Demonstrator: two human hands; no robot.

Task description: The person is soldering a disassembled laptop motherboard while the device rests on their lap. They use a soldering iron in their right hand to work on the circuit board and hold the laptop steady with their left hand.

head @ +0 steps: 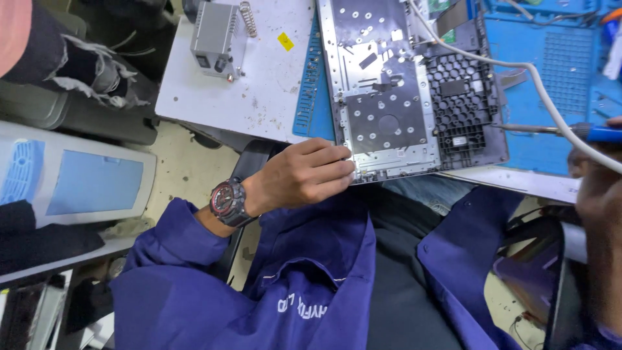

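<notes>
A grey laptop chassis panel (402, 84), stripped bare and dotted with screw holes, lies flat on a blue work mat (551, 65) at the near edge of a workbench, seen from above by the person working on it. Part of the panel is a black plastic grid of honeycomb cells (461, 97) on its right side. The left hand (304, 175) grips the panel's near left corner, fingers curled closed over the edge, pinning it in place. On that wrist sits a chunky black and red watch (228, 202), and the arm wears a dark blue work jacket sleeve (168, 246). The right hand (599, 188) is at the right edge of the view, close to the camera and blurred; it appears to hold a slim blue-handled tool (586, 133) whose metal shaft (528, 129) points left and touches the panel's right edge, though the grip itself cannot be made out clearly. A white cable (518, 65) runs from the top of the panel in a curve down towards that hand. To the left of the mat the bench surface is white (259, 91) and speckled, and a small grey metal box (215, 37) with a coiled spring holder (247, 18) stands on it. Further left, below the bench, is a pale blue and white plastic casing (84, 181). The person's lap, in the blue jacket, fills the lower view.
</notes>
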